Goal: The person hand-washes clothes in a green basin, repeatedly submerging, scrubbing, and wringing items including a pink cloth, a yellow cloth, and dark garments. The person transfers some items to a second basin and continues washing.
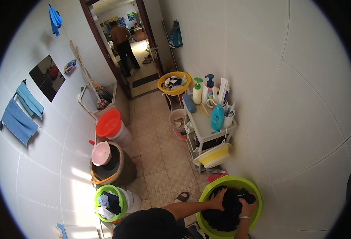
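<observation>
A lime-green basin (256, 187) stands at the lower right, filled with bunched black clothing (219, 219). My left hand (217, 200) reaches in from the left and rests on the cloth, its fingers outstretched and slightly apart. Opposite it, my right hand (247, 208), with a light band at the wrist, is closed around a raised fold of the black clothing. The bunched folds hide the shape of the garments.
A grey shelf cart (201, 119) with bottles stands against the right wall, a yellow-and-white basin (215, 156) at its side. Along the left are a brown vat (128, 163), a red basin (108, 123) and a green basin of clothes (123, 199). Beyond the doorway, a person (121, 42) stands.
</observation>
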